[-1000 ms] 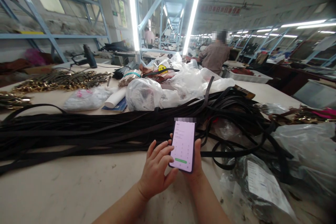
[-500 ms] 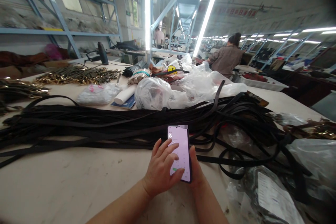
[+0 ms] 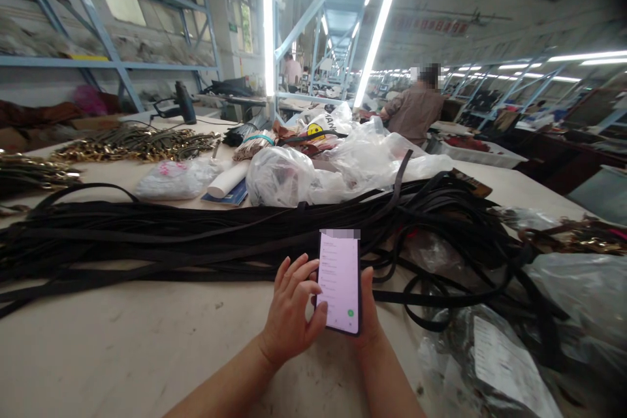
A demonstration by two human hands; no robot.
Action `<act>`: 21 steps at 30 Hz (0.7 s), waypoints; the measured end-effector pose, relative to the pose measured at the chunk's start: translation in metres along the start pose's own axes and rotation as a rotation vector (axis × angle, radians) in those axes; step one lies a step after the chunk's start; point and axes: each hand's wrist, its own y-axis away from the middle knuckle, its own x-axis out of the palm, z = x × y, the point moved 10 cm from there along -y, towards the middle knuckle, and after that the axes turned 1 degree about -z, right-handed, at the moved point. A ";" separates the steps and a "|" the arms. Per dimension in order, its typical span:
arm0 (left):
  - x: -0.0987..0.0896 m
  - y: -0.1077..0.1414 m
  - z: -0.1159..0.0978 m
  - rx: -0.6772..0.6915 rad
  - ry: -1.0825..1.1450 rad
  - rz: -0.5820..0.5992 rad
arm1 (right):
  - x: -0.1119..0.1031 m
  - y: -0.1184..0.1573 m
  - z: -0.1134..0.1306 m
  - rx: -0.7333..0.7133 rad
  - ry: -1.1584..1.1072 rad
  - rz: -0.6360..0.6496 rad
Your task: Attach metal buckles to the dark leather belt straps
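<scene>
"Where is the phone point(image 3: 339, 287)?"

"Just below the middle of the frame, standing tilted up. Its screen is pale pink, with rows of tiny words and a green dot point(image 3: 350, 313) near the bottom. The words are too small to read."

"Who has it?"

"The right hand point(image 3: 368, 313) does. It is closed around the phone, with the thumb along the right edge and the other fingers mostly hidden behind."

"And the left hand point(image 3: 292, 317)?"

"It is open, with its fingers a bit spread and bent by the left side of the screen. I can't tell if a fingertip touches the glass."

"What is behind the phone?"

"A big, long pile of black straps point(image 3: 196, 228). It goes from the left edge of the frame over to the right, and it lies on the pale bench point(image 3: 147, 333)."

"And past the straps?"

"Crinkly see-through bags point(image 3: 284, 176) in the middle, and a yellow smiley face point(image 3: 316, 131) just above them. To their left, a white roll point(image 3: 228, 178) lies on something flat and blue point(image 3: 238, 196)."

"What is at the lower right?"

"A plastic bag with a white paper point(image 3: 504, 353) that has print on it."

"And far away?"

"A person in a brown top point(image 3: 415, 111) at the upper right, and blue shelves point(image 3: 102, 65) at the upper left."
</scene>
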 end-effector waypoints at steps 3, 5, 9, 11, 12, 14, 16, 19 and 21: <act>0.001 0.000 0.001 -0.011 0.022 -0.010 | 0.003 0.001 0.004 -0.026 -0.029 0.004; 0.001 0.000 0.002 -0.017 0.024 -0.021 | 0.005 0.001 0.007 -0.047 -0.031 0.003; 0.004 -0.002 0.002 -0.013 0.005 0.002 | 0.003 0.000 0.006 -0.046 0.000 -0.015; 0.005 -0.002 0.003 -0.014 -0.018 0.018 | 0.003 0.000 0.002 -0.017 0.014 -0.013; 0.005 -0.002 0.004 -0.016 -0.031 0.021 | 0.004 -0.001 -0.001 0.001 0.018 -0.007; 0.005 -0.002 0.006 -0.021 -0.050 0.018 | 0.009 -0.001 -0.007 0.042 0.025 0.016; 0.004 -0.002 0.008 -0.030 -0.061 0.007 | 0.015 -0.001 -0.012 0.068 0.033 0.034; 0.004 -0.001 0.011 -0.048 -0.068 -0.002 | 0.022 -0.001 -0.015 0.083 0.047 0.045; 0.004 -0.001 0.012 -0.055 -0.071 -0.005 | 0.024 0.000 -0.016 0.095 0.059 0.051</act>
